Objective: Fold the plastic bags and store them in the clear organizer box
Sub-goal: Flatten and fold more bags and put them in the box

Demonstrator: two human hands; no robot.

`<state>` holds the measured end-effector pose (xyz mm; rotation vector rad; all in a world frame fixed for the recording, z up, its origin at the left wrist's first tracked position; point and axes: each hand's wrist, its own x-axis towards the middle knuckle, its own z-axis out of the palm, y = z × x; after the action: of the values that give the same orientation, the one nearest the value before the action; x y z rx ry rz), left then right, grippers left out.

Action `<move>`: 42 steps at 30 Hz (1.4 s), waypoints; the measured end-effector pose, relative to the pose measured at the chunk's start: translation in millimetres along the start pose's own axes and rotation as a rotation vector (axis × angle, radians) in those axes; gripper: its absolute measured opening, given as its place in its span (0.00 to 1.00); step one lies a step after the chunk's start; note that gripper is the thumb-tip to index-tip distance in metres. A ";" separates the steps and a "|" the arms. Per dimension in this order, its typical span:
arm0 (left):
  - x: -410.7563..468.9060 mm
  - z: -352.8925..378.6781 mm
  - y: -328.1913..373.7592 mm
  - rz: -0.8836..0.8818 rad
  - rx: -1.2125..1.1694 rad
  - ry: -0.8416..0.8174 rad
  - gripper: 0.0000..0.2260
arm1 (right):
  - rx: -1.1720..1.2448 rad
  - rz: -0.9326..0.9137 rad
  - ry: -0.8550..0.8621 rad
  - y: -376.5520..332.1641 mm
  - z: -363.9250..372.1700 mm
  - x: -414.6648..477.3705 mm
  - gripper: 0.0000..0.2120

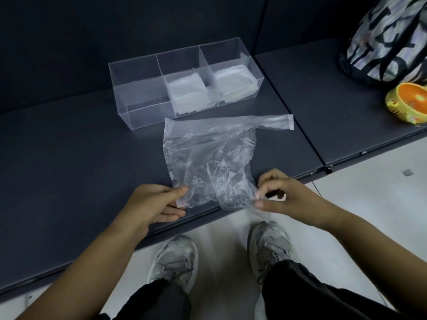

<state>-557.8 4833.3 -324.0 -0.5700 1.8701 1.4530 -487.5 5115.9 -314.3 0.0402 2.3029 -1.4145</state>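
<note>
A crumpled clear plastic bag [208,155] lies spread on the dark table, one handle strip stretching to the right at its far end. My left hand [154,204] pinches the bag's near left corner between thumb and fingers. My right hand [284,195] pinches the near right corner at the table's front edge. Behind the bag stands the clear organizer box [129,88] with three compartments. Folded bags [187,91] fill the middle compartment and more folded bags [235,82] lie in the right one. The left compartment holds nothing.
A patterned tote bag [388,40] stands at the far right, with an orange-slice handheld fan [409,102] in front of it. A seam [298,125] splits the table surface right of the bag. My shoes and the white floor show below the table edge.
</note>
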 end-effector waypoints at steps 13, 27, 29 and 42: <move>14.6 -10.3 -12.3 0.078 -0.001 0.055 0.06 | 0.257 0.146 0.305 36.5 -59.8 -3.5 0.06; 11.7 -10.1 -15.6 0.084 -0.039 0.066 0.05 | 0.380 0.585 0.266 40.0 -31.1 -37.1 0.25; 11.3 -9.6 -15.8 0.088 -0.039 0.065 0.06 | 0.610 0.615 0.250 44.9 -23.9 -36.8 0.22; 14.2 -10.7 -19.6 0.104 -0.057 0.095 0.05 | 0.413 0.452 0.579 51.0 -39.7 -39.4 0.10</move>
<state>-556.2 4818.5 -345.9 -0.5857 1.9629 1.5752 -453.0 5182.1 -327.2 1.1487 2.1446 -1.7440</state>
